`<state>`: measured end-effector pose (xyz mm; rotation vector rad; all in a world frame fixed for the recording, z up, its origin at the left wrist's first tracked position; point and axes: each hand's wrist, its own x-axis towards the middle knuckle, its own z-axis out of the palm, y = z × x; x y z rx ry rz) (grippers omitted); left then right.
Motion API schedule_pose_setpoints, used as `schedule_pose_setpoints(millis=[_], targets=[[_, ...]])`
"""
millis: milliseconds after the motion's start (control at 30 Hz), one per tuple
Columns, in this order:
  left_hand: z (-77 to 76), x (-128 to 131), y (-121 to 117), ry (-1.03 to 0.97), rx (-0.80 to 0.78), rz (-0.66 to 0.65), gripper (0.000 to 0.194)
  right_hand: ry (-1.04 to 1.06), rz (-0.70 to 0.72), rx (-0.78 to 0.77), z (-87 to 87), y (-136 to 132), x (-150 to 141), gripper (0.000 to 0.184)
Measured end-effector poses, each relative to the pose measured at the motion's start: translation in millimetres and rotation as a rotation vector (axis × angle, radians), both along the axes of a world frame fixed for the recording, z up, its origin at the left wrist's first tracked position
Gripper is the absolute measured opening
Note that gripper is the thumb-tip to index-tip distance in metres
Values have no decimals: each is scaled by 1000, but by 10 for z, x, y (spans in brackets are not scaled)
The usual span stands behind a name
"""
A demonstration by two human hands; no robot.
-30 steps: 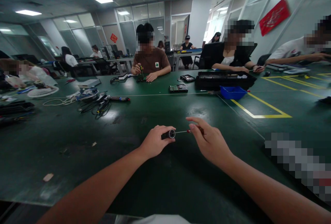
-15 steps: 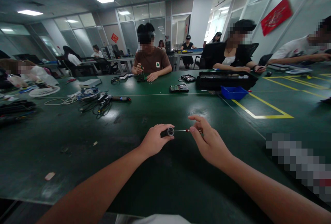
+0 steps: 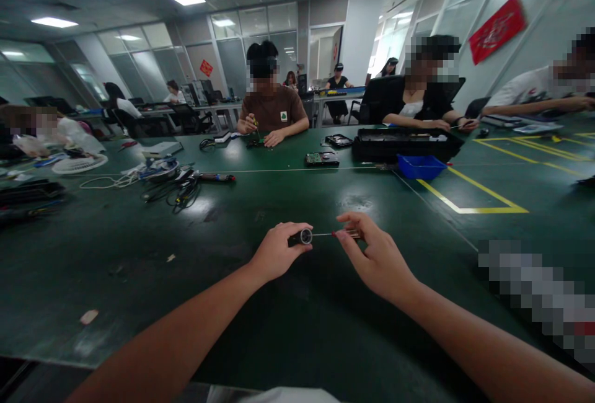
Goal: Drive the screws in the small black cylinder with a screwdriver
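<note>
My left hand (image 3: 277, 253) is closed round a black cylindrical part (image 3: 305, 237) with a pale ring at its end; its exact kind does not show. From the right, a screwdriver (image 3: 323, 235) with a thin metal shaft and a reddish handle points level at this part. The shaft's tip meets the part's side near the ring, though the contact point is too small to make out. Thumb and fingers of my right hand (image 3: 374, 255) are closed on the screwdriver's handle. Both hands are above the green table (image 3: 232, 328).
Cables (image 3: 179, 189) and a pen-like tool (image 3: 216, 177) lie at the left. Farther back are a circuit-board device (image 3: 321, 159), a black housing (image 3: 404, 146) and a blue tray (image 3: 421, 167). A co-worker (image 3: 273, 108) sits opposite; others sit around. A blurred-out object (image 3: 534, 291) is at right.
The fingers of my right hand have curled in around the screwdriver's handle, and the thumb has shifted slightly left. My left hand and the black part have stayed almost still.
</note>
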<state>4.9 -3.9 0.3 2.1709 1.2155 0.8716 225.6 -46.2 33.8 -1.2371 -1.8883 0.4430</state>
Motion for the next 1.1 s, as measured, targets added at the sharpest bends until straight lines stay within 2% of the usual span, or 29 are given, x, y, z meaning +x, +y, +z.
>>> schedule_pose_setpoints(millis=[100, 267, 400, 533, 700, 967, 1100], targets=[[11, 17, -19, 27, -8, -8, 35, -3, -7, 9, 1, 20, 20, 18], [1, 24, -22, 26, 0, -27, 33, -75, -21, -39, 23, 40, 38, 35], [-15, 9, -2, 10, -7, -1, 33, -62, 7, 5, 6, 46, 23, 24], [4, 12, -6, 10, -9, 4, 33, -23, -11, -38, -8, 65, 39, 28], [29, 33, -31, 42, -23, -33, 33, -69, -27, -83, 11, 71, 58, 33], [3, 3, -1, 19, -12, 3, 36, 11, 40, -44, 37, 3, 7, 14], [-6, 13, -11, 17, 1, -8, 33, -28, -13, -79, 48, -2, -15, 22]])
